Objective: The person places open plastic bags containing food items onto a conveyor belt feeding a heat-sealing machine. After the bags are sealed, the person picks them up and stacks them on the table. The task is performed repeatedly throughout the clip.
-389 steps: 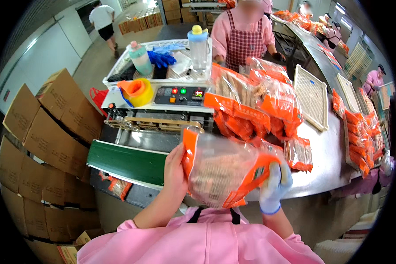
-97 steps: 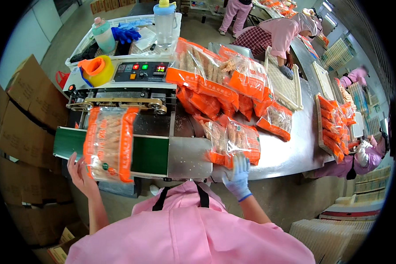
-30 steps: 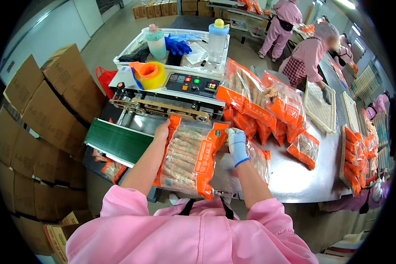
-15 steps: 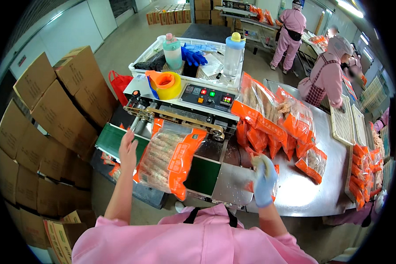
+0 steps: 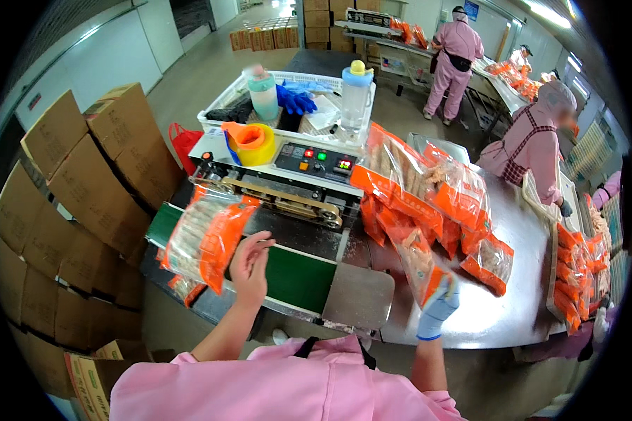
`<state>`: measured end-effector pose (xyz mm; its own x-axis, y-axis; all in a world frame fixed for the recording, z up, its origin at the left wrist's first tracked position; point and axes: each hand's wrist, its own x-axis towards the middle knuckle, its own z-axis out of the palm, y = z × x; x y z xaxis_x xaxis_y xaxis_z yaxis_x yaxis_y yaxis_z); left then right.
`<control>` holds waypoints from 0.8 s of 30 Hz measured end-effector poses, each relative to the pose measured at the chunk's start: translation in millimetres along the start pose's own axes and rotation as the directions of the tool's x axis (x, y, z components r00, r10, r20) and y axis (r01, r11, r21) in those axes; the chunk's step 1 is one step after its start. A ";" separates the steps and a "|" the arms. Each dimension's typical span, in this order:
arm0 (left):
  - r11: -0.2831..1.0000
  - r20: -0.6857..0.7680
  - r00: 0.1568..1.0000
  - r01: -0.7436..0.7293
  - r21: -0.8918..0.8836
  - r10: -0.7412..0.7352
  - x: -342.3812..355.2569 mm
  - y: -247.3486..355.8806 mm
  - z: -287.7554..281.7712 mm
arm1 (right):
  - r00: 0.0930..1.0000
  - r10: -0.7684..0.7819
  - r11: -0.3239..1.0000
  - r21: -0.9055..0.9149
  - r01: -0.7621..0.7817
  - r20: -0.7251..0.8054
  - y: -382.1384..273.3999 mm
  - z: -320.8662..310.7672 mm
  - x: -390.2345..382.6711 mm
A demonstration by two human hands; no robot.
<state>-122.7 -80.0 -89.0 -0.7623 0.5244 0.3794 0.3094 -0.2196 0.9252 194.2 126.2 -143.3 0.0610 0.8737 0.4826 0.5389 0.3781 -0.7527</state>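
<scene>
- Holding left hand [image 5: 251, 268] loosely spread beside orange-edged bag [image 5: 209, 235] on green belt [image 5: 298, 277]
- Pinching second bag [image 5: 413, 258] with gloved right hand [image 5: 440, 306], right of green belt

You're in a food-packing workshop: beyond your left hand [image 5: 251, 265] sits a band sealer [image 5: 281, 201] with a green conveyor belt [image 5: 298, 278], orange-edged food pouches [image 5: 428, 186] heap beyond your right hand [image 5: 439, 307], brown cartons [image 5: 95, 186] stack farther left, and pink-clad co-workers [image 5: 458, 48] stand well past both.

On the conveyor [image 5: 298, 279], left of you, lies one bag [image 5: 209, 237]; the bag heap [image 5: 463, 193] sits by your bench [image 5: 495, 317]'s left edge.
</scene>
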 end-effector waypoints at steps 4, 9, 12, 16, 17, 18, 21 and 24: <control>0.986 0.324 0.939 0.148 -0.075 -0.116 -0.2 26.3 67.3 | 0.970 -0.125 0.972 0.168 0.162 -0.209 -91.7 -50.6 29.9; 0.949 0.383 0.883 -0.178 -0.261 0.271 4.7 65.9 107.4 | 0.993 0.065 0.741 0.671 0.020 -0.102 -164.7 -59.3 35.3; 0.782 0.307 0.932 0.045 -0.621 0.191 -2.9 63.2 104.8 | 0.986 0.169 0.630 0.768 -0.113 0.006 -133.2 -30.0 7.6; 0.893 0.151 0.973 0.223 -0.392 -0.177 -1.0 37.4 82.7 | 0.991 0.067 0.501 0.856 -0.130 0.111 -119.3 -6.4 -16.8; 0.899 0.159 0.970 0.229 -0.373 -0.181 -0.3 42.0 81.0 | 0.991 0.034 0.540 0.832 -0.128 0.130 -127.8 -4.1 -21.3; 0.905 0.169 0.968 0.235 -0.354 -0.185 0.4 45.0 79.4 | 0.989 0.002 0.579 0.806 -0.122 0.148 -140.9 -3.2 -21.3; 0.889 0.146 0.955 0.293 -0.351 -0.257 -3.7 56.4 81.0 | 0.972 -0.077 0.742 0.663 -0.093 0.222 -137.2 -7.7 -22.2; 0.859 0.037 0.955 0.282 -0.427 -0.295 0.3 61.5 85.8 | 0.982 -0.113 0.875 0.483 0.026 0.152 -138.1 -11.4 -12.3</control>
<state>-55.1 -22.7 -31.6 -0.7984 0.5955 0.0892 -0.1917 -0.3919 0.8998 128.6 59.7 -40.1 -0.1292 0.8616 0.4909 0.0677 0.5015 -0.8625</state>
